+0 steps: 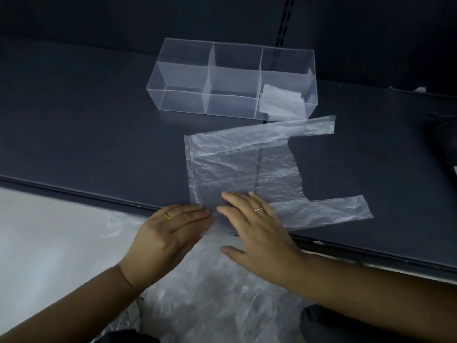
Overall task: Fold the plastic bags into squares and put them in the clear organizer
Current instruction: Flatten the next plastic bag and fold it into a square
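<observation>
A thin see-through plastic bag [237,167] lies spread flat on the dark shelf, its two handles pointing right. My left hand [170,231] lies flat at the bag's near left corner, by the shelf's front edge. My right hand [254,226] presses flat on the bag's near edge, fingers straight and pointing up-left. Behind the bag stands the clear organizer [183,95] with several compartments. A folded white bag [282,101] sits in its near right compartment.
The dark shelf [86,134] has a raised front lip running from left to lower right. Below the lip, more loose plastic bags [217,298] are heaped on the pale floor. A dark object [445,139] juts in at the right edge.
</observation>
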The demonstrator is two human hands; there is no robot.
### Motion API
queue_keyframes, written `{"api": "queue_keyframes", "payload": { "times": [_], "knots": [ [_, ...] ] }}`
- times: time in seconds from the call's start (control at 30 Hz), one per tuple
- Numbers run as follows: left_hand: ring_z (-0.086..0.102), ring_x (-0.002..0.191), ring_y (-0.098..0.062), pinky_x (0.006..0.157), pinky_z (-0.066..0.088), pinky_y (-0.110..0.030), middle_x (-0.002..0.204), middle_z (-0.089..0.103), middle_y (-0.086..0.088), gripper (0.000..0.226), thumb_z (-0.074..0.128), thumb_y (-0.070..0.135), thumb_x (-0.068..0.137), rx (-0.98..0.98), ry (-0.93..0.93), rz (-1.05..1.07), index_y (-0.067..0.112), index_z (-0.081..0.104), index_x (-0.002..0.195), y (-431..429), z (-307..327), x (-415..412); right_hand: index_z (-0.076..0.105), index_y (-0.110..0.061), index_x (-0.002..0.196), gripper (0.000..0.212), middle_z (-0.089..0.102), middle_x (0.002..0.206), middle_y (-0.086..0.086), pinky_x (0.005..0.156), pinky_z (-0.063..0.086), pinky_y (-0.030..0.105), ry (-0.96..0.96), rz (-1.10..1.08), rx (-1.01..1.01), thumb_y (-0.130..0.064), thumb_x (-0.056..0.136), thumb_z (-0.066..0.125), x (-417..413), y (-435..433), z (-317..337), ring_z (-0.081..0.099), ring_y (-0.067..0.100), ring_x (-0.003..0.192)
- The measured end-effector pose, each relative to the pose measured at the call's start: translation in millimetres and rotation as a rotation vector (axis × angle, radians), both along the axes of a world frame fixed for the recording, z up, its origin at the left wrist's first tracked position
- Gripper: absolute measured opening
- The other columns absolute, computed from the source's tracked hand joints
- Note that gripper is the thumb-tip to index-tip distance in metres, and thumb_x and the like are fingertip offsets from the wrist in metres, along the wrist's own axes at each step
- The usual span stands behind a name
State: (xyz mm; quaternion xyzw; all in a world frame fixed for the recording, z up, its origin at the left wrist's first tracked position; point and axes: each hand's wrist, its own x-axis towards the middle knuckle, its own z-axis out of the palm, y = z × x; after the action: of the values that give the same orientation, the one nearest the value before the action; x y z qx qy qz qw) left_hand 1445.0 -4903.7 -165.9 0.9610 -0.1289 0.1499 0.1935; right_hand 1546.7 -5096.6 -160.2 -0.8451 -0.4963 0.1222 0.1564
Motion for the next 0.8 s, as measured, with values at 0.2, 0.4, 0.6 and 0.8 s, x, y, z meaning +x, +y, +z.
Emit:
{"api": "queue_keyframes", "payload": {
  "times": [0.2, 0.4, 0.6, 0.8],
  "knots": [
    [0.062, 0.095, 0.009, 0.085, 0.042, -0.005, 0.093, 0.069, 0.028, 0.017, 0.061, 0.038, 0.091, -0.417, 0.234, 0.332, 0.03, 0.076, 0.086, -2, 41, -4, 0.072, -0.018, 0.081, 0.005, 0.07, 0.101, -0.004, 0.083, 0.039, 0.028, -0.055, -0.218, 0.167, -0.014, 0.078, 0.073, 25, -44, 22, 0.066, 0.02, 0.092],
    [0.067, 0.073, 0.006, 0.067, 0.045, -0.004, 0.079, 0.074, 0.013, 0.013, 0.064, 0.039, 0.076, -0.773, 0.518, 0.383, 0.036, 0.076, 0.08, 23, 66, -1, 0.073, -0.033, 0.075, 0.016, 0.069, 0.095, -0.022, 0.082, 0.048, 0.016, 0.425, -0.347, 0.017, -0.017, 0.08, 0.074, 67, -108, 56, 0.066, -0.001, 0.085],
    [0.07, 0.089, -0.006, 0.075, 0.05, -0.01, 0.093, 0.076, 0.002, 0.026, 0.065, 0.042, 0.077, -1.005, 0.549, 0.514, 0.026, 0.078, 0.092, 58, 62, 33, 0.074, -0.02, 0.075, 0.007, 0.071, 0.075, -0.008, 0.069, 0.044, 0.006, 0.723, -0.575, 0.22, -0.018, 0.081, 0.07, 133, -103, 54, 0.06, -0.003, 0.069],
    [0.053, 0.06, -0.011, 0.062, 0.043, -0.023, 0.064, 0.066, 0.001, 0.027, 0.071, 0.036, 0.083, -0.969, 0.544, 0.828, 0.012, 0.074, 0.072, 79, 17, 81, 0.07, -0.016, 0.072, 0.015, 0.062, 0.062, -0.005, 0.049, 0.037, 0.006, 0.581, -0.847, 0.26, -0.023, 0.086, 0.07, 177, -77, 13, 0.049, -0.006, 0.048]
  ]
}}
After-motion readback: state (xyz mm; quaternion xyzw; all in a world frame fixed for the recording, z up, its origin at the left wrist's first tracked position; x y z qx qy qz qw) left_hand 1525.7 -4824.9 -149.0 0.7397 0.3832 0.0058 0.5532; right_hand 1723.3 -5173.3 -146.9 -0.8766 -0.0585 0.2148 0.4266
